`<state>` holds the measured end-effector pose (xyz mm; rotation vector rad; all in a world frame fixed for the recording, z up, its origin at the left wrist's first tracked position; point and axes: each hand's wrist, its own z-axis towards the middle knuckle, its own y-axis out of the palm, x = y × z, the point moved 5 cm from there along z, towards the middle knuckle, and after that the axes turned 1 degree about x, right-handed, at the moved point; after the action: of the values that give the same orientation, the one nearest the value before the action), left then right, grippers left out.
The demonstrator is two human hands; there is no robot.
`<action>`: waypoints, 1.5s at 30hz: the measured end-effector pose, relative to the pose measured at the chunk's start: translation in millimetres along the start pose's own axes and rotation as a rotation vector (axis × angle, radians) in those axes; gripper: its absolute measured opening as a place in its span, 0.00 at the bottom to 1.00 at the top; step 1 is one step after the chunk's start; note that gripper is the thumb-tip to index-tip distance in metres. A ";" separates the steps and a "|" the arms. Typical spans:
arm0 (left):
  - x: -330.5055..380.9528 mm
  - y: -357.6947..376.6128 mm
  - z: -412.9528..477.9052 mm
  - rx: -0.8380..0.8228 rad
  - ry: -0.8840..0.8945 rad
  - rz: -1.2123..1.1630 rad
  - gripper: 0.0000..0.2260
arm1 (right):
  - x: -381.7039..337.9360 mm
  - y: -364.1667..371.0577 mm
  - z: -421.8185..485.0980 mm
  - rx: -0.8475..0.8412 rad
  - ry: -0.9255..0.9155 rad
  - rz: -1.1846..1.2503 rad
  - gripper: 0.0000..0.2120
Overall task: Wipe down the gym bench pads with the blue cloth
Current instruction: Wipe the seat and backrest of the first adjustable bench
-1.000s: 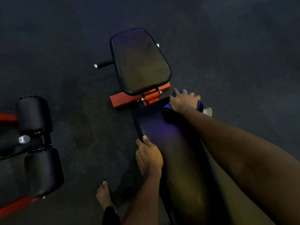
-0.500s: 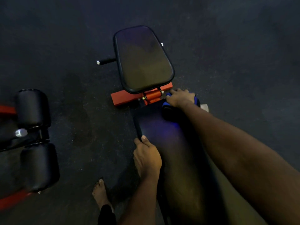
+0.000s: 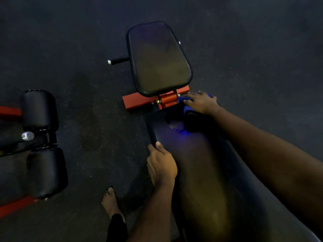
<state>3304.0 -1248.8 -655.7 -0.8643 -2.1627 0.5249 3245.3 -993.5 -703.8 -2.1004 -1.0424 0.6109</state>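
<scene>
1. While our right hand (image 3: 201,103) lies with its fingers stretched flat over the bunched blue cloth (image 3: 187,109), it presses the cloth onto the far end of the long black vinyl back pad (image 3: 201,163), just beside the red steel hinge bracket (image 3: 167,100).
2. Our left hand (image 3: 161,165) grips the near left edge of that pad. The thumb sits on top and the fingers curl over the side, which we judge steadies the bench.
3. We judge the step in hand to be wiping the top end of the back pad. To do it well, we should spread the cloth wider under the palm, so that more than a wad meets the vinyl.
4. The strokes should overlap and run the full width. They should reach the rounded edges and the corner next to the bracket, where grime is likely to gather.
5. Firm, even pressure matters, and the left hand's hold should stop the pad from rocking.
6. A dull patch shows on the vinyl near the cloth. Whether it is damp or a scuff we cannot tell, but it deserves a pass.
7. The wide black tapered seat pad (image 3: 157,62) beyond the bracket has no cloth on it. We judge it will need the same treatment, which calls for a longer reach.
</scene>
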 end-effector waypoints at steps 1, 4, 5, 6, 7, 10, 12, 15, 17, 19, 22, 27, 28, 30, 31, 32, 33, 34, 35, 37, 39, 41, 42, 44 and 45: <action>-1.2 0.0 1.3 -0.001 0.004 -0.005 0.20 | -7.9 0.7 9.1 -0.007 0.037 -0.017 0.22; -2.9 0.1 1.8 0.010 0.004 -0.031 0.19 | -57.4 9.3 19.6 -0.043 -0.038 -0.070 0.21; -1.7 -0.7 0.8 0.015 0.008 -0.030 0.19 | -75.4 15.1 18.3 -0.050 -0.107 -0.075 0.20; -0.6 -2.6 -0.5 0.022 0.013 -0.029 0.19 | -91.3 20.2 13.6 -0.047 -0.185 -0.079 0.20; 0.0 -3.8 -0.5 0.028 0.015 -0.029 0.19 | -102.8 24.2 5.5 -0.037 -0.267 -0.077 0.20; -0.7 -4.6 -0.9 -0.001 -0.005 -0.027 0.18 | -105.8 31.3 -35.7 -0.031 -0.501 -0.007 0.20; -4.1 -5.1 0.3 -0.052 -0.019 -0.027 0.19 | -86.0 29.2 -57.4 -0.026 -0.530 0.046 0.20; -8.5 -12.2 1.7 -0.145 0.019 -0.028 0.22 | -52.4 14.5 -49.1 0.022 -0.283 0.054 0.20; -22.0 -23.7 11.6 -0.185 0.032 -0.064 0.23 | -60.8 12.3 -27.7 -0.006 -0.137 0.010 0.21; -43.1 -32.5 30.5 -0.200 0.002 -0.108 0.24 | -93.0 18.5 -9.4 -0.043 -0.101 -0.029 0.21; -60.4 -45.2 52.3 -0.153 -0.028 -0.174 0.24 | -143.5 33.6 -9.7 -0.057 -0.224 -0.073 0.19; -65.3 -61.3 53.6 -0.128 -0.035 -0.228 0.15 | -153.9 56.2 -89.5 0.029 -0.450 -0.165 0.20; -62.9 -62.9 50.6 -0.132 -0.035 -0.235 0.17 | -148.7 61.0 -108.1 0.043 -0.474 -0.191 0.20; -59.2 -60.3 46.5 -0.159 -0.025 -0.230 0.23 | -134.1 63.3 -127.6 0.062 -0.430 -0.184 0.21; -57.8 -59.1 45.2 -0.180 -0.018 -0.215 0.24 | -129.2 61.6 -127.3 0.059 -0.382 -0.156 0.22; -56.5 -58.8 44.7 -0.191 -0.007 -0.208 0.25 | -127.1 59.3 -121.2 0.058 -0.336 -0.135 0.22; -57.3 -61.3 46.7 -0.182 0.004 -0.205 0.26 | -129.7 57.5 -109.8 0.064 -0.297 -0.120 0.23; -58.1 -65.5 49.3 -0.167 0.015 -0.206 0.27 | -134.1 55.1 -95.3 0.069 -0.264 -0.117 0.23; -60.7 -70.5 53.7 -0.142 0.015 -0.205 0.27 | -139.9 52.5 -81.7 0.072 -0.233 -0.109 0.22; -67.8 -79.2 60.5 -0.125 0.016 -0.183 0.25 | -148.5 53.3 -66.6 0.073 -0.188 -0.101 0.22; -72.7 -84.9 57.5 -0.126 0.018 -0.179 0.23 | -148.6 59.6 -79.5 0.086 -0.193 -0.129 0.23; -71.2 -87.4 47.0 -0.132 0.035 -0.192 0.23 | -140.9 68.5 -123.2 0.099 -0.215 -0.152 0.24; -69.3 -87.8 41.2 -0.145 0.044 -0.197 0.22 | -136.1 75.0 -153.8 0.099 -0.227 -0.162 0.26; -64.9 -89.4 25.9 -0.188 0.054 -0.197 0.21 | -126.0 88.0 -227.0 0.104 -0.228 -0.153 0.29; -62.9 -88.9 19.6 -0.211 0.060 -0.203 0.22 | -120.6 95.1 -260.4 0.101 -0.218 -0.139 0.31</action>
<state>3283.7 -1357.2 -646.0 -0.7495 -2.2463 0.1697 3397.1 -1232.2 -597.1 -1.8861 -1.2400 0.8185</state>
